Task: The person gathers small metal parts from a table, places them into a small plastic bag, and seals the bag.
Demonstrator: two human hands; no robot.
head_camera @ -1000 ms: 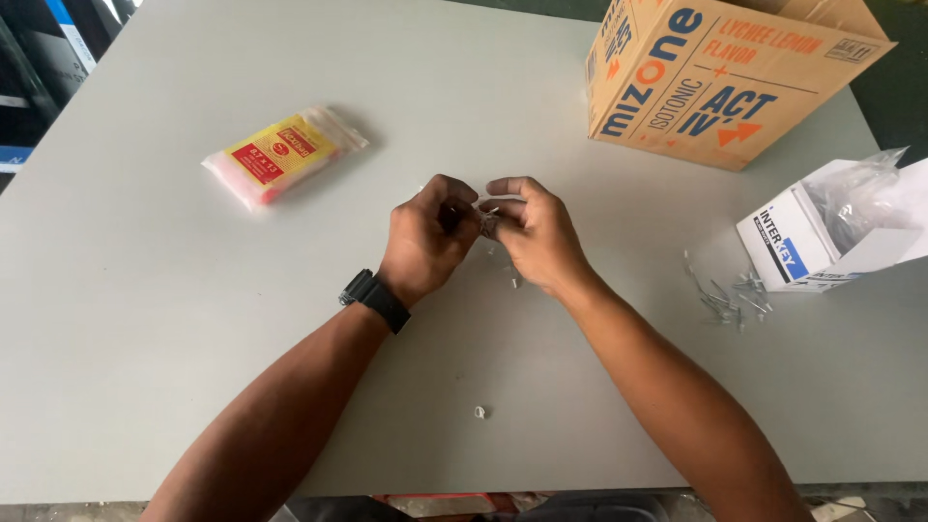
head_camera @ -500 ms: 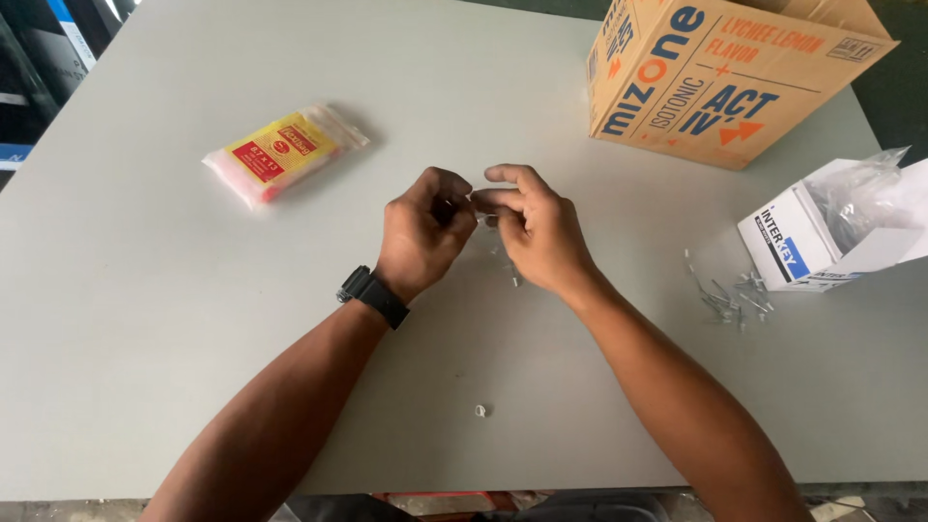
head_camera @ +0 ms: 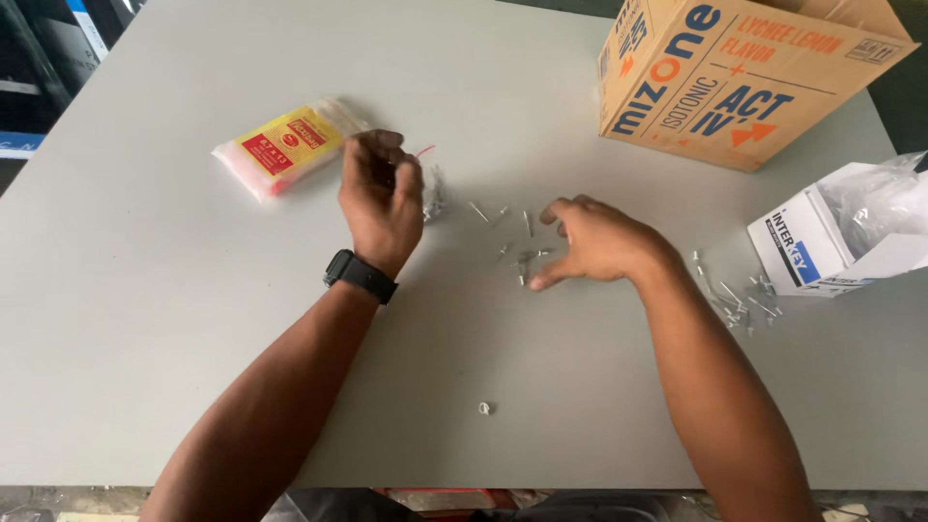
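The left hand point(head_camera: 380, 198) was raised a little above the grey table point(head_camera: 145, 319), fingers closed on a small clear bag point(head_camera: 433, 195) that seemed to hold screws; the bag hung just right of the knuckles, with a thin red strip at its top. A black watch point(head_camera: 360, 275) sat on that wrist. The right hand point(head_camera: 599, 242) lay low over the table, open and holding nothing, its fingers spread toward a few loose screws point(head_camera: 517, 242) scattered between the two hands. A yellow and red packet point(head_camera: 285, 147) lay beyond the left hand, near it. A cardboard box point(head_camera: 735, 77) stood at the far right. A white box point(head_camera: 822, 242) with clear plastic lay at the right edge, more screws point(head_camera: 739, 300) just beside it. A small white bit point(head_camera: 484, 408) lay alone near the table's front edge.
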